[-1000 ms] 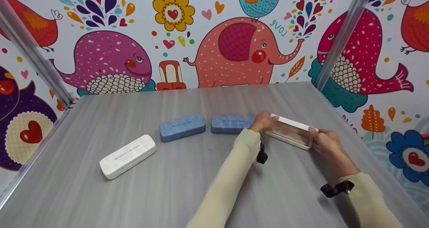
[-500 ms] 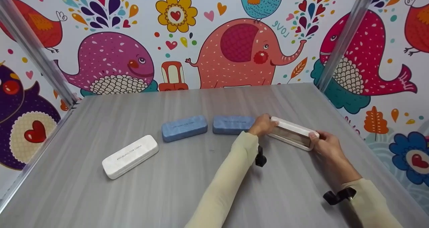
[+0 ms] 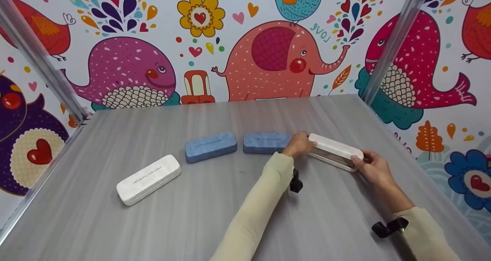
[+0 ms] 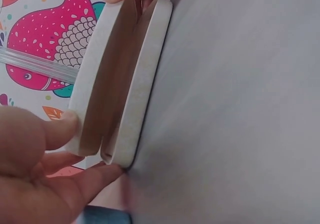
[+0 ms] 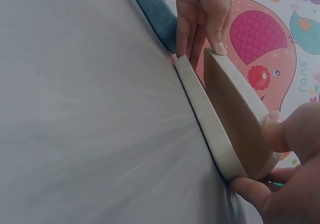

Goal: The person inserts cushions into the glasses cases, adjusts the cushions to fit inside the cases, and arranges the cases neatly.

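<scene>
A white glasses case lies on the table at the right, its lid tilted partway down over the base. My left hand holds its left end; in the left wrist view the thumb presses the lid and a finger touches the base. At the other end my right hand grips the case, its thumb on the lid and a fingertip at the base's corner. The brown inside shows through the gap, with nothing seen lying in it. Behind my left hand sits a blue glasses case, its right end covered.
A second blue glasses case lies left of the first. Further left and nearer is a shut white glasses case with small lettering. The grey table meets a wall printed with cartoon animals.
The lid of the right-hand white case has swung down from standing wide open to a narrow gap. Both hands have stayed at its ends; the other cases lie as before.
</scene>
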Motion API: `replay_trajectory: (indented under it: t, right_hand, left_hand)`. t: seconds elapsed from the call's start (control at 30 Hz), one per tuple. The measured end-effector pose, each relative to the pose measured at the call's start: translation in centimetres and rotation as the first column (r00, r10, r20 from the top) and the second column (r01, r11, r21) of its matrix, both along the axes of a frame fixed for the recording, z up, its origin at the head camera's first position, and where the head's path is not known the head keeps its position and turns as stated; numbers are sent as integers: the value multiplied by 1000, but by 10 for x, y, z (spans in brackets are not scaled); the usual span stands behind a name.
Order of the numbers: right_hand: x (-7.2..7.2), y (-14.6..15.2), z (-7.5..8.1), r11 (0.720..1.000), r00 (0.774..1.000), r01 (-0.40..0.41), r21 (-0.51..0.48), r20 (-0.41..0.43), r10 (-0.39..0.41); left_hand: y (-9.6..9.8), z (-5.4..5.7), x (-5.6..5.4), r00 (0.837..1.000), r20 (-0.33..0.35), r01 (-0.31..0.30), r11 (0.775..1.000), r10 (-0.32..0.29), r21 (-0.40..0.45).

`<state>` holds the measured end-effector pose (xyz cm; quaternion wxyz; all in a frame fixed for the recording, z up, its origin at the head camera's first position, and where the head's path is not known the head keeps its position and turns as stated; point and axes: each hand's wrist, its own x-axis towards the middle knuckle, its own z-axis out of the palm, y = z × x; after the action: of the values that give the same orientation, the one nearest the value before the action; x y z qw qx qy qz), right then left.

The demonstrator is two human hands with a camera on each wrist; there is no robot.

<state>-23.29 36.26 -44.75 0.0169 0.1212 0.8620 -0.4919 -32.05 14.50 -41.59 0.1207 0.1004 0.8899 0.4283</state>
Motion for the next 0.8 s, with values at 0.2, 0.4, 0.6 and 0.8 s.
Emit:
replay_trajectory:
  t: [0.2,0.4,0.6,0.8]
  right_hand:
    - [1,-1,-2,1000,1000,7,5,-22,-7]
    - [3,-1,-7,999,998,10,32,-61,-9]
    - [3,-2,-9,999,995,18,47,-96,-13]
    - [4,-1,-11,1000,996,4,24,-94,-2]
  left_hand:
    - [-1,-3,1,1000,-24,-2,1000,2,7]
    - [-1,-4,3,1000,-25,1,1000,-1,-20]
    - [-1,-3,3,999,-44,0,999,-2,-40]
    - [0,-6,5,999,-51,-3,999,1,-40]
